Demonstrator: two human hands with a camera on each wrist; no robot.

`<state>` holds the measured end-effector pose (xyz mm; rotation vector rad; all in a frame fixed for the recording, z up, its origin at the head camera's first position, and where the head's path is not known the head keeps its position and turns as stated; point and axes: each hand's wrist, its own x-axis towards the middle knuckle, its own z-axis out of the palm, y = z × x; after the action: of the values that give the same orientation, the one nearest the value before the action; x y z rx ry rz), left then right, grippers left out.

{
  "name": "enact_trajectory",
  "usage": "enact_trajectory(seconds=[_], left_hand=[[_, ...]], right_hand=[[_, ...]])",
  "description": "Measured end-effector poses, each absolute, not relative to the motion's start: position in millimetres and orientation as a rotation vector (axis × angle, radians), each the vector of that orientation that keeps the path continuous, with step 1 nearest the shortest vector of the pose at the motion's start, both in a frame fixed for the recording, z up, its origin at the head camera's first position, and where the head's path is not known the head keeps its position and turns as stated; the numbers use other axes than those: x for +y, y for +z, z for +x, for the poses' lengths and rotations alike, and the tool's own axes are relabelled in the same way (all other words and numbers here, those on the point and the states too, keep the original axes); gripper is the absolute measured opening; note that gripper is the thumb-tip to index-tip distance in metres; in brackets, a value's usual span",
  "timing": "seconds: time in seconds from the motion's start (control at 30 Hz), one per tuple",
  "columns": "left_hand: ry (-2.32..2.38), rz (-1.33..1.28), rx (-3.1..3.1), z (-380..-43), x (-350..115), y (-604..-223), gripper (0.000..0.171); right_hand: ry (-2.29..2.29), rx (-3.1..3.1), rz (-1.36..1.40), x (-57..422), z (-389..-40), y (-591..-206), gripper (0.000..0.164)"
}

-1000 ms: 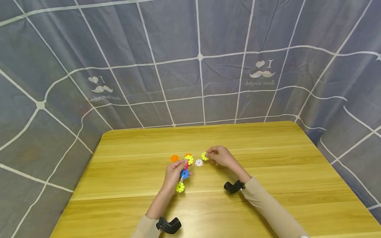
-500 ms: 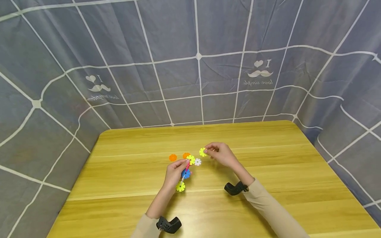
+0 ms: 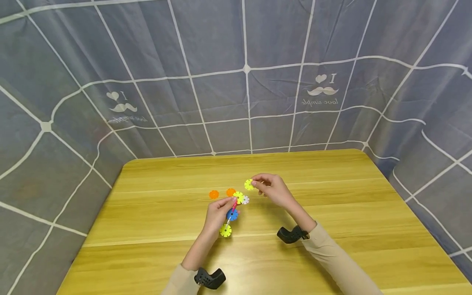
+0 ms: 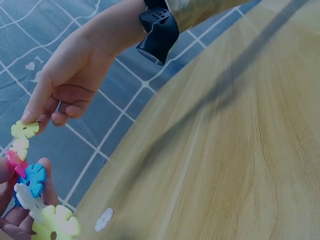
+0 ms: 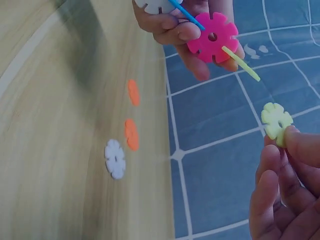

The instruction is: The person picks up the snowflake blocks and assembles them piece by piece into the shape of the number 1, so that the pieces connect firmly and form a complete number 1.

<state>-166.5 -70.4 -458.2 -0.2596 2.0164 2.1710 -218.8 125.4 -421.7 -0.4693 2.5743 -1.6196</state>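
My left hand grips a chain of notched plastic snowflake discs near its pink disc. A blue disc, a white disc and a yellow end disc follow toward me. At the chain's far end sits another yellow disc, edge-on in the right wrist view. Between thumb and fingertips my right hand pinches a loose yellow disc. This loose disc is close to the chain's far end but apart from it in the right wrist view.
On the wooden table lie two orange discs and a white disc, beyond the left hand. A grey curtain with white lines hangs behind the table. Each wrist wears a black camera.
The right hand has brought its yellow disc left and slightly farther away from me. The left hand has shifted the chain a little to the right, so its far disc now partly covers the white one.
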Motion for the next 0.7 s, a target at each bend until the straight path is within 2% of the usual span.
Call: enact_trajectory(seconds=[0.7], left_hand=[[2.106,-0.092,2.016,-165.3,-71.6,-449.9,0.035]], right_hand=[[-1.641,2.421,-0.619,118.2,-218.7,-418.7,0.02]])
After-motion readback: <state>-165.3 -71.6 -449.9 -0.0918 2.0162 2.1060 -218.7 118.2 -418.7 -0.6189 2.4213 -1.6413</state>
